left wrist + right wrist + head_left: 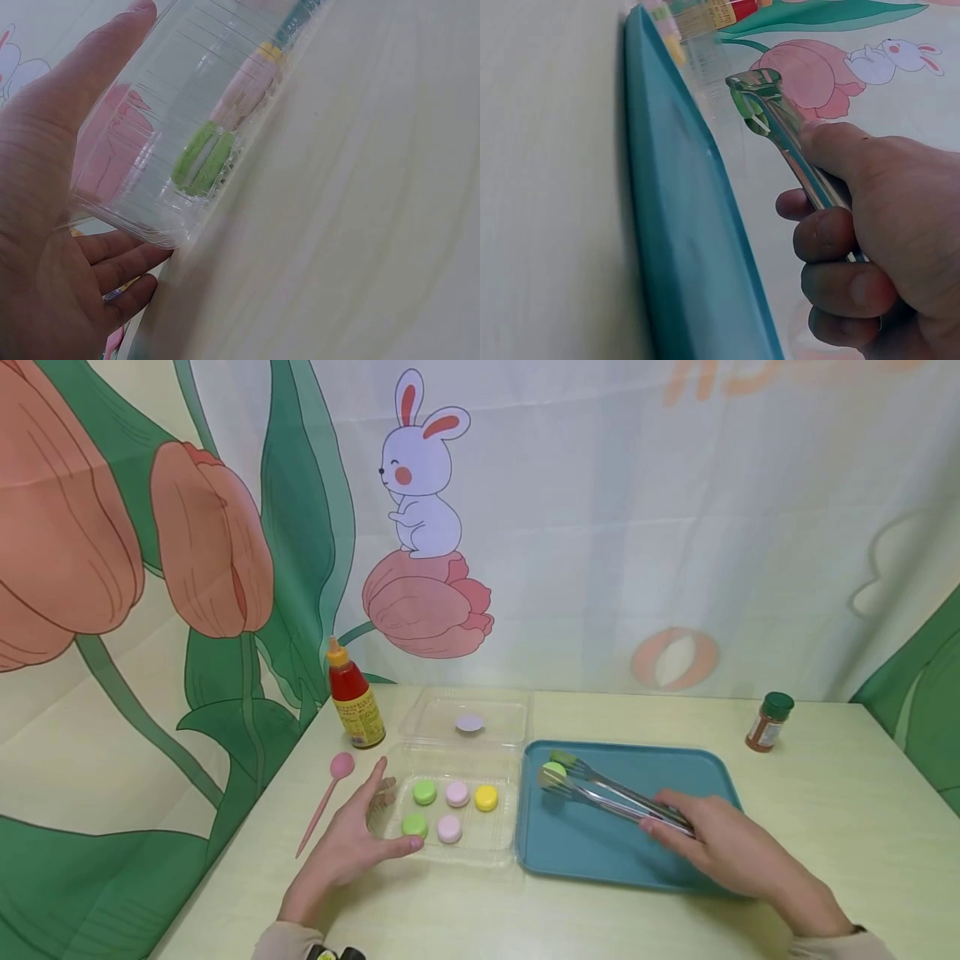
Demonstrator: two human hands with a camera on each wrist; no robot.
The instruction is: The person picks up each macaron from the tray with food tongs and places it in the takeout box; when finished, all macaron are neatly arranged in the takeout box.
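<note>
Metal tongs [795, 154], clasped by curled fingers of the right hand [727, 843], hold a green macaron [554, 769] over the blue tray [600, 852] in an apparent transfer step likely calling next for gentle, even pressure, the left hand [351, 837] spread loosely at the clear container's [483, 839] edge.

1. In the head view, the right hand [731, 847] covers the rear ends of the tongs [609, 805].
2. A tong tip hides part of the green macaron [554, 768].
3. Printing on the sauce bottle [360, 714] and green-capped jar [767, 727] is too small to read.
4. The left wrist view cuts off the clear container [202, 52] at the top and the left hand [45, 247] at the left.
5. The tray [705, 285] looks blurred, cropped by the right wrist view's bottom edge.
</note>
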